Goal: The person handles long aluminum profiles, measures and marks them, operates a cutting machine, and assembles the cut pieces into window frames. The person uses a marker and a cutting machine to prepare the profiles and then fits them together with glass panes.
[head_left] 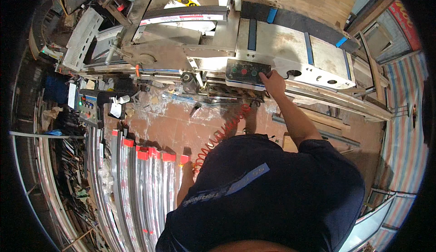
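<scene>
- Right hand [274, 84], upper centre: fingers at the right end of a black rectangular push-button panel [248, 68], their closure unclear.
- Left hand [187, 170], below centre: beside long silvery red-ended strips [141, 179]; I cannot tell whether its fingers are closed.

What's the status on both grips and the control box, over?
Right grip at right end of control box. Left grip low beside red-capped profiles; hold unclear. Red coiled hose between left grip and box, possible snag.

Bright light falls across the reddish tiled floor [161, 124], a striped sheet [402, 129] hangs along its right edge, and a pale ribbed wall [400, 37] stands beyond its far right corner.
</scene>
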Demonstrator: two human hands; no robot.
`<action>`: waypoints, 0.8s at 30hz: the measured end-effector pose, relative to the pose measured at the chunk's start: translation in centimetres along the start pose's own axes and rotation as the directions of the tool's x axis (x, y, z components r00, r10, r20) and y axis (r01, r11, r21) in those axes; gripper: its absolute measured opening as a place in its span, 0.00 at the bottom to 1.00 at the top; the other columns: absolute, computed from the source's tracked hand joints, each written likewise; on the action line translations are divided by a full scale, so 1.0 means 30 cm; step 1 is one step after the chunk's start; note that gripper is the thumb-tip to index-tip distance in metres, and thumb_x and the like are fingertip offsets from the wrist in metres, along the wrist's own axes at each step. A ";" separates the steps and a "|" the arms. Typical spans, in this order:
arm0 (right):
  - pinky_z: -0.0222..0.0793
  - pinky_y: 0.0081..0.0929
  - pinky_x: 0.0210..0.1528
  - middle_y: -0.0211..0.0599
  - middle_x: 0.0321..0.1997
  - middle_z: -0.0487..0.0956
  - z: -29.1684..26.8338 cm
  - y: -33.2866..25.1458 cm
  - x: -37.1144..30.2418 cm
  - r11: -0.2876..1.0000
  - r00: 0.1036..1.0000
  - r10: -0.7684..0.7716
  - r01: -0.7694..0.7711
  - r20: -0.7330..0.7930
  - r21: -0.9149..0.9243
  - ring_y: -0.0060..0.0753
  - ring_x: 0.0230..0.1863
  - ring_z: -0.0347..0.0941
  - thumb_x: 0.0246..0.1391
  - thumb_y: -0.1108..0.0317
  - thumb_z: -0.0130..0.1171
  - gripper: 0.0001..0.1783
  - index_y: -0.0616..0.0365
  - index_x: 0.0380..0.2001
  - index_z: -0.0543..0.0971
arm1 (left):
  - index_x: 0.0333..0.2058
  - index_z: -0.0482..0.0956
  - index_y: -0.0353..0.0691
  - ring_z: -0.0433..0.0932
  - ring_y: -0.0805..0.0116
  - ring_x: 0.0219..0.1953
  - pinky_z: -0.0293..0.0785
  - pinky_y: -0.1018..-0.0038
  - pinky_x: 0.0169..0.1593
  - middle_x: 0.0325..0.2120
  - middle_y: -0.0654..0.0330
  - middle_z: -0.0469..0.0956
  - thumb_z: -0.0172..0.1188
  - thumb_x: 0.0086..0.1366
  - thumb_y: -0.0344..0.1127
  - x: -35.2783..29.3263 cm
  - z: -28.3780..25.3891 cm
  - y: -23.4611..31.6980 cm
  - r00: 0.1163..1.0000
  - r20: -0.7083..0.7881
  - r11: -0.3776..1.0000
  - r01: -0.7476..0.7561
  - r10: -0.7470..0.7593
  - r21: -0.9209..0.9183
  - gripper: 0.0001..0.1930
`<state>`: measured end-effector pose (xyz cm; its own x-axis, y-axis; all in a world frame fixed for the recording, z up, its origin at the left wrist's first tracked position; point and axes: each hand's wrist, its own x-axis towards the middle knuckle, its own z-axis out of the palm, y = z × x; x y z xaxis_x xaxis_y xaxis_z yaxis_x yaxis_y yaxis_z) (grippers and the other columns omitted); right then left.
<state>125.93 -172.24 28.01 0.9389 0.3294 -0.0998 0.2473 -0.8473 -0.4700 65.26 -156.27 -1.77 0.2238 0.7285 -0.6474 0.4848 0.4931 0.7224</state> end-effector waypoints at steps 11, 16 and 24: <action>0.64 0.67 0.61 0.44 0.61 0.78 0.021 -0.058 0.000 0.958 0.981 -0.188 0.173 -0.048 -0.229 0.49 0.64 0.74 0.56 0.49 0.67 0.24 0.48 0.52 0.82 | 0.39 0.85 0.41 0.80 0.64 0.23 0.77 0.67 0.27 0.28 0.59 0.82 0.65 0.64 0.43 -0.213 0.048 0.258 0.982 -0.087 0.958 0.142 -0.168 -0.251 0.12; 0.57 0.73 0.68 0.40 0.69 0.70 0.066 -0.178 -0.048 0.763 0.820 -0.562 0.566 0.114 -0.313 0.52 0.73 0.63 0.55 0.46 0.70 0.34 0.45 0.62 0.75 | 0.38 0.85 0.41 0.80 0.64 0.23 0.77 0.67 0.27 0.28 0.59 0.82 0.64 0.64 0.43 -0.248 0.057 0.251 0.977 -0.097 0.964 0.169 -0.191 -0.205 0.12; 0.42 0.90 0.73 0.45 0.73 0.67 0.126 -0.352 -0.083 0.706 0.790 -0.504 0.609 0.349 -0.361 0.54 0.77 0.57 0.57 0.40 0.67 0.46 0.58 0.69 0.69 | 0.38 0.85 0.41 0.80 0.64 0.23 0.76 0.67 0.26 0.28 0.59 0.82 0.64 0.63 0.43 -0.241 0.038 0.156 0.962 -0.123 0.958 0.221 -0.245 -0.180 0.12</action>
<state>120.06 -162.54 29.90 0.5341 0.8324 -0.1477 0.8331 -0.5479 -0.0755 66.87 -159.78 6.00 -0.0075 0.6382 -0.7698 0.3621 0.7193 0.5928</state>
